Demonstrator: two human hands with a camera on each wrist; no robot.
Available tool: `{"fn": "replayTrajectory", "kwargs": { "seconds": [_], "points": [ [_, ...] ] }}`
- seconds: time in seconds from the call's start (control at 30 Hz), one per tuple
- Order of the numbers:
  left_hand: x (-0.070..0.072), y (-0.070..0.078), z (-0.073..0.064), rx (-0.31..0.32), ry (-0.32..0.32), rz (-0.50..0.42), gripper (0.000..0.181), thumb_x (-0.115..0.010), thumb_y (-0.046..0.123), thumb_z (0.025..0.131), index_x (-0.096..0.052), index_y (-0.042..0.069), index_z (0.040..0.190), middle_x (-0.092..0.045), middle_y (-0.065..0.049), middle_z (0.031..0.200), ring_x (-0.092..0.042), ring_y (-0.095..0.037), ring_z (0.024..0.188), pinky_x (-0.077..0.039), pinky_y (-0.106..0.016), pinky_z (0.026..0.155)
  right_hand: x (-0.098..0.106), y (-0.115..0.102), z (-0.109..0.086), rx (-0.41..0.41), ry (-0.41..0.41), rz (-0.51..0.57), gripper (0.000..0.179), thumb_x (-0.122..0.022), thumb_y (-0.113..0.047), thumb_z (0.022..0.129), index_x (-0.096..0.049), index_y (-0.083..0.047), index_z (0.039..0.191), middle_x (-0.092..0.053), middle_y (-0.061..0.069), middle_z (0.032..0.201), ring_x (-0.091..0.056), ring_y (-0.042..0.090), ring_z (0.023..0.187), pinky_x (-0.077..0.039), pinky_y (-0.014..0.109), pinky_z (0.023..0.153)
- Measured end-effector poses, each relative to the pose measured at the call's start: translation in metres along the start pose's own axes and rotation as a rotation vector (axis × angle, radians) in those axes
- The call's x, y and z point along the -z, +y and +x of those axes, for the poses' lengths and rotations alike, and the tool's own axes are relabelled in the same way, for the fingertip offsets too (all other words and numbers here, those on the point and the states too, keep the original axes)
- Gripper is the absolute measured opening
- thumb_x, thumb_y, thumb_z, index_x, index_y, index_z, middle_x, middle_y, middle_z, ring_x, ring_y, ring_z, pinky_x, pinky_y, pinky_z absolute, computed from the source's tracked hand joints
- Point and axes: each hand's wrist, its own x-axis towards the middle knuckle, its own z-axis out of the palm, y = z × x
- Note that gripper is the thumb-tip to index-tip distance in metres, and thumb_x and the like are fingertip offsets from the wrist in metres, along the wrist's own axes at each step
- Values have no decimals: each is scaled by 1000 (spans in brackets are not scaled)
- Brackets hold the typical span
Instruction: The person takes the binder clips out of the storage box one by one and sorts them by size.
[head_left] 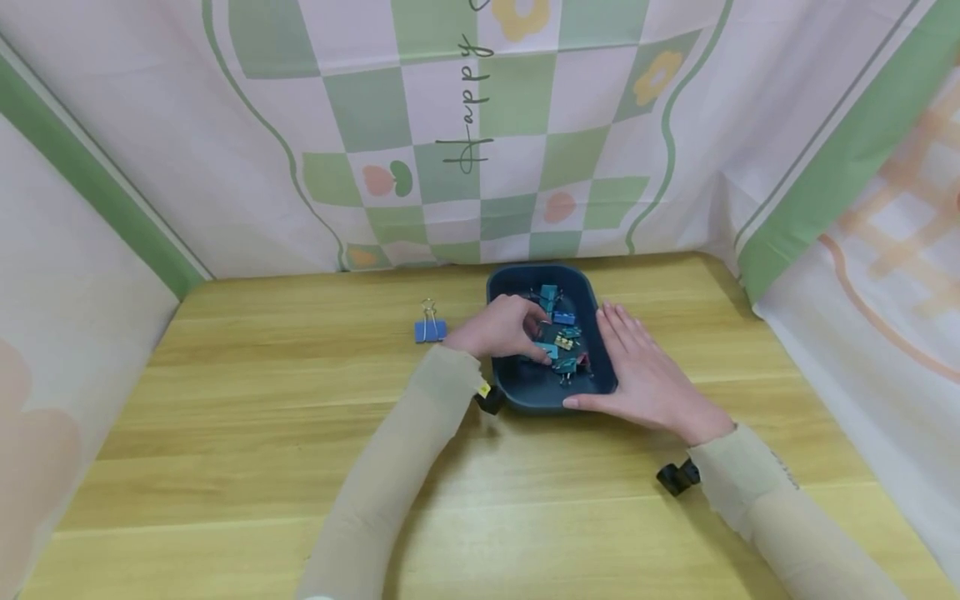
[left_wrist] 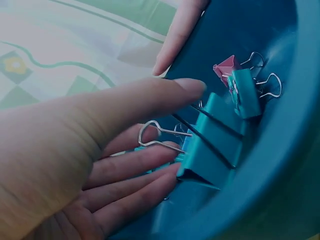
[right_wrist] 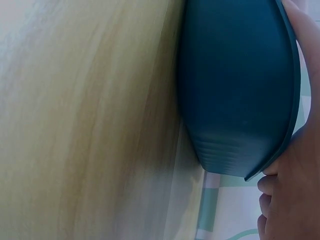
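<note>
In the head view a dark blue plastic bin holds several small binder clips. My left hand reaches in over its left rim, thumb and fingers spread apart. Between them, in the left wrist view, stands a large teal binder clip, its wire handle loop near the fingers. A smaller teal clip and a pink clip lie beyond it. My right hand rests against the bin's right side with straight fingers, its thumb at the near corner. The right wrist view shows the bin's outer wall beside that hand.
A blue binder clip stands on the wooden table, left of the bin, handle up. Black wrist camera mounts sit under both wrists. A checked curtain hangs along the table's back edge, with more cloth at both sides.
</note>
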Motion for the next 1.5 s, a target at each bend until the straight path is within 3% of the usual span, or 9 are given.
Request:
{"fn": "replayTrajectory", "kwargs": {
  "seconds": [0.27, 0.53, 0.73, 0.93, 1.17, 1.33, 1.5],
  "points": [
    [9, -5, -7, -61, 112, -160, 61, -88, 30, 82, -66, 4, 132, -72, -5, 112, -68, -11, 96, -55, -22, 84, -1, 1, 0, 4, 4, -6, 130, -63, -81, 80, -3, 2, 161, 1, 19, 168, 0, 34, 154, -7, 48, 123],
    [35, -10, -24, -103, 248, -274, 58, -88, 26, 83, -66, 6, 133, -72, -10, 112, -70, -12, 92, -56, -23, 82, -2, 2, 0, -3, 12, -3, 131, -63, -81, 79, -4, 2, 161, 1, 19, 168, 1, 33, 154, -8, 49, 123],
    [59, -24, -48, -85, 341, -306, 59, -89, 23, 82, -66, 6, 134, -73, -8, 114, -70, -18, 98, -56, -29, 85, -1, 1, -1, -4, 11, 9, 131, -65, -80, 79, -4, 2, 161, 0, 20, 168, 1, 33, 154, -9, 50, 123],
    [79, -51, -83, -32, 411, -322, 58, -88, 24, 83, -66, 8, 134, -72, -3, 117, -69, -25, 106, -55, -36, 90, -1, 0, -1, 2, 13, -1, 132, -65, -80, 78, -5, 3, 160, 1, 20, 168, 1, 34, 154, -7, 49, 123],
    [92, -91, -125, 109, 433, -271, 60, -87, 27, 84, -64, 8, 136, -71, -7, 120, -69, -23, 104, -55, -43, 91, -1, 0, 0, 0, 14, -1, 132, -65, -81, 78, -4, 3, 160, 1, 20, 168, 1, 33, 154, -7, 49, 123],
    [89, -116, -146, 195, 398, -265, 61, -85, 24, 86, -61, 6, 139, -69, -11, 124, -68, -28, 108, -55, -46, 93, -1, 0, 1, -3, 8, -1, 132, -64, -81, 78, -3, 2, 161, 6, 17, 168, 3, 32, 154, -7, 49, 123],
    [78, -137, -153, 254, 347, -271, 63, -83, 23, 87, -58, 4, 142, -68, -12, 126, -67, -28, 109, -54, -45, 95, -1, -2, 1, -6, 7, 4, 132, -64, -81, 79, -3, 2, 161, 3, 18, 168, 3, 32, 154, -8, 50, 123]
  ]
}}
